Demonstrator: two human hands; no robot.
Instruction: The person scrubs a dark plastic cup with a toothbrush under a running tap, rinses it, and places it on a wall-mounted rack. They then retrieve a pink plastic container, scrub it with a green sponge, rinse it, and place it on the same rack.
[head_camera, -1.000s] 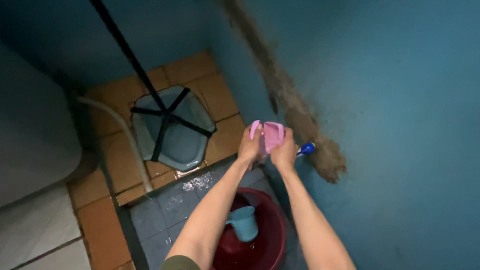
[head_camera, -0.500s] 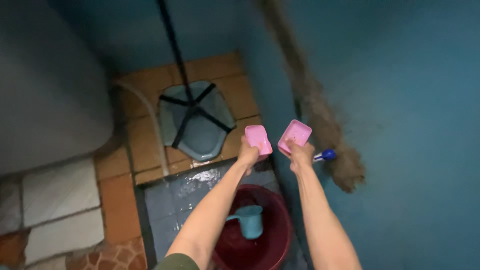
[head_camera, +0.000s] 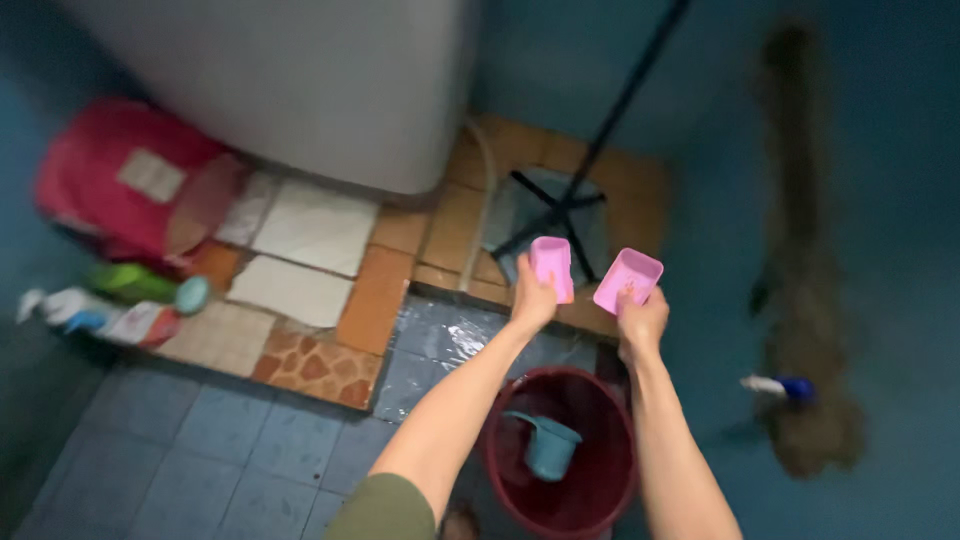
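- Since half a second back the view has swung left, so the toilet pan now sits upper centre and a red bag (head_camera: 130, 180), some bottles (head_camera: 110, 300) and a big white tub (head_camera: 300, 80) have come into view; the two pink pieces look about as far apart as they did.
- Left hand (head_camera: 533, 300) is wrapped round one pink tray (head_camera: 552, 268), held fairly upright with its long axis running up and away.
- Right hand (head_camera: 640, 322) pinches the other pink tray (head_camera: 628, 280) from below, open side tilted up and to the left.
- The two pieces are near each other but not touching, both up in front of the person, over the edge of the squat pan (head_camera: 545, 215).
- Straight below the arms is a red bucket (head_camera: 560, 470) with a teal dipper (head_camera: 545, 445) in it.
- Blue wall (head_camera: 880, 200) on the right has a brown stain, with a blue-tipped fitting (head_camera: 780, 386) sticking out.
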